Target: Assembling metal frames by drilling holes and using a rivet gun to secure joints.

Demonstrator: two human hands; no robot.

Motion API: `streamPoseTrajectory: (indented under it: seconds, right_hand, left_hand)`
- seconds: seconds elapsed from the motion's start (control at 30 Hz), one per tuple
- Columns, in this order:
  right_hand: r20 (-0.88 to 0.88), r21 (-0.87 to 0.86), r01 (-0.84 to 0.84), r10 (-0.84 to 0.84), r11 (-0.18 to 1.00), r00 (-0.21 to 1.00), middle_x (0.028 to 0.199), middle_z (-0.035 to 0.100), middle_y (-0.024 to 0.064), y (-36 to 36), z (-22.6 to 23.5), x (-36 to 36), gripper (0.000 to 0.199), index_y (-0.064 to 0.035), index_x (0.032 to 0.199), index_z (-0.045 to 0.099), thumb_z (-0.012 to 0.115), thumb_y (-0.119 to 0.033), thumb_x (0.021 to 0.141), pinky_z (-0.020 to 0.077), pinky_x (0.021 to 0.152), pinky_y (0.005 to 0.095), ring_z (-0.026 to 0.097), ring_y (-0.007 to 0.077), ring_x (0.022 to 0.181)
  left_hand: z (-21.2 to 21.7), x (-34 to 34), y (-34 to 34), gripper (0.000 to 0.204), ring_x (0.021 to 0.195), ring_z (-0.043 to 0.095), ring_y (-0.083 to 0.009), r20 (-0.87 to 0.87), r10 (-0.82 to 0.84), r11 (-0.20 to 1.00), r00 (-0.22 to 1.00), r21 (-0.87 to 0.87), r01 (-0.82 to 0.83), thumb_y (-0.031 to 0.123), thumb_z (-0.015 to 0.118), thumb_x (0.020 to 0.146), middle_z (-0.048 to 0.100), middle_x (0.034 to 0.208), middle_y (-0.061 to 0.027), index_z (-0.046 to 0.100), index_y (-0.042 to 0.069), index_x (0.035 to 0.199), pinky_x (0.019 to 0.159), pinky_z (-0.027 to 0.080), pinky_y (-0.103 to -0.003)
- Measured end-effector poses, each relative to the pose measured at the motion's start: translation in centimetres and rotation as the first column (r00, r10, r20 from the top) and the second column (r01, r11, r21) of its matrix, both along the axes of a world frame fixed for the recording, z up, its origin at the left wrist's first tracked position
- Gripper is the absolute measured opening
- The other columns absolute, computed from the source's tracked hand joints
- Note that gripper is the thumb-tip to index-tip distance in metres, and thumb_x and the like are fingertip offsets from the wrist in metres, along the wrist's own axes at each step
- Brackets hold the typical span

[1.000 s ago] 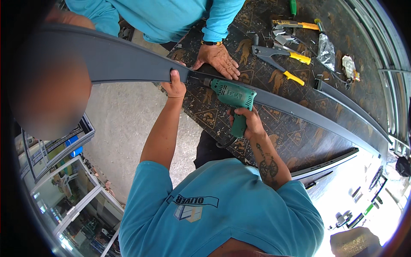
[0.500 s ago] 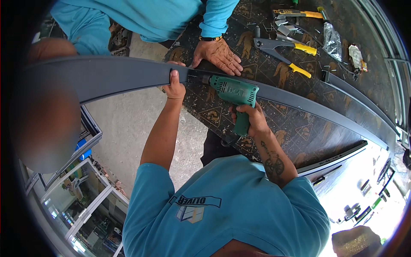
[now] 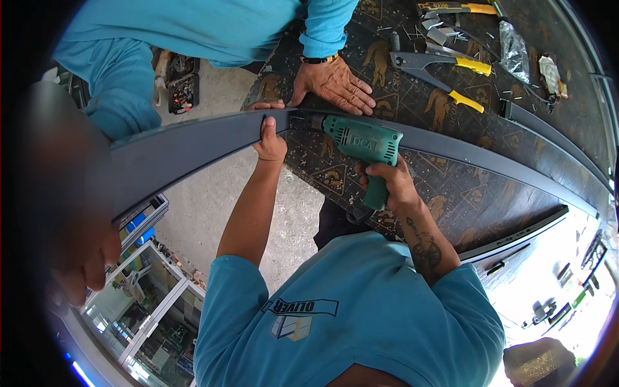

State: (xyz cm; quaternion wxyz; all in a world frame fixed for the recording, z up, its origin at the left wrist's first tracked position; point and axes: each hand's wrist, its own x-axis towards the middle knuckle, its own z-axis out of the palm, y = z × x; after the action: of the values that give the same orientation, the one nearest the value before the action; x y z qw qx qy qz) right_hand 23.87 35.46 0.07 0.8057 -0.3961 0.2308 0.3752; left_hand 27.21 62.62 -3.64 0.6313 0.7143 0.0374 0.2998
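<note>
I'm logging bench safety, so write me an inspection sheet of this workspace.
Surface: dark printed tabletop, speckled pale.
Job's things: green drill, its chuck near where wide grey profile and narrow grey profile meet; bit contact unclear.
Clutter: yellow-handled tools, metal offcuts, clear plastic bag.
Grips: left grip clasps wide grey profile; right grip holds green drill.
Cables: dark cord below green drill.
Surroundings: co-worker's hand flat on tabletop; white frame lower left.
</note>
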Motion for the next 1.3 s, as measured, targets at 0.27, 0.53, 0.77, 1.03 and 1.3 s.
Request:
streamPoseTrajectory:
  seconds: [0.27,0.53,0.77,1.03,1.3]
  right_hand:
    - [0.090,-0.056,-0.015,0.020,0.998,0.996,0.085,0.063,0.0120,0.4,0.6,0.5,0.040,-0.0006,0.114,0.054,0.059,0.002,0.074,0.0530,0.056,0.0295,0.061,0.0176,0.062]
    - [0.084,-0.045,-0.010,0.014,0.999,0.996,0.083,0.062,0.0104,0.2,0.9,0.8,0.041,-0.0005,0.111,0.053,0.063,0.007,0.071,0.0511,0.054,0.0295,0.061,0.0173,0.065]
    - [0.153,-0.144,-0.031,0.053,0.989,0.987,0.082,0.062,0.0091,1.1,1.2,0.3,0.042,-0.0008,0.110,0.052,0.064,0.005,0.071,0.0510,0.055,0.0298,0.060,0.0161,0.063]
    - [0.319,-0.313,-0.027,0.132,0.949,0.938,0.083,0.061,0.0037,1.4,1.8,0.9,0.042,-0.0002,0.112,0.054,0.068,0.000,0.072,0.0483,0.065,0.0273,0.058,0.0108,0.072]
    - [0.464,-0.550,0.100,0.203,0.829,0.862,0.084,0.064,0.0062,3.2,3.3,-0.4,0.042,0.0012,0.109,0.053,0.069,0.002,0.070,0.0512,0.066,0.0272,0.061,0.0127,0.072]
  left_hand:
    - [0.2,-0.3,0.3,0.036,0.083,0.058,-0.0286,-0.010,-0.006,0.999,1.000,0.046,0.007,0.025,0.052,0.082,0.058,0.089,-0.0210,0.044,-0.003,0.103,0.080,0.048,-0.038]
    - [0.1,0.1,0.5,0.035,0.082,0.059,-0.0301,0.029,-0.034,0.991,0.999,0.134,0.030,0.022,0.050,0.080,0.054,0.091,-0.0195,0.044,-0.005,0.102,0.079,0.049,-0.040]
    - [0.3,0.3,0.4,0.034,0.084,0.058,-0.0269,0.047,-0.053,0.996,0.998,0.080,0.049,0.023,0.052,0.082,0.057,0.089,-0.0190,0.045,-0.004,0.102,0.081,0.048,-0.038]
    - [0.3,0.4,0.4,0.039,0.080,0.058,-0.0315,0.016,0.003,0.995,1.000,0.102,-0.004,0.025,0.051,0.077,0.056,0.087,-0.0216,0.044,-0.006,0.101,0.079,0.049,-0.041]
    - [0.3,0.4,0.6,0.036,0.082,0.059,-0.0287,0.044,-0.044,0.996,0.998,0.075,0.040,0.023,0.052,0.081,0.057,0.089,-0.0208,0.045,-0.004,0.102,0.078,0.049,-0.038]
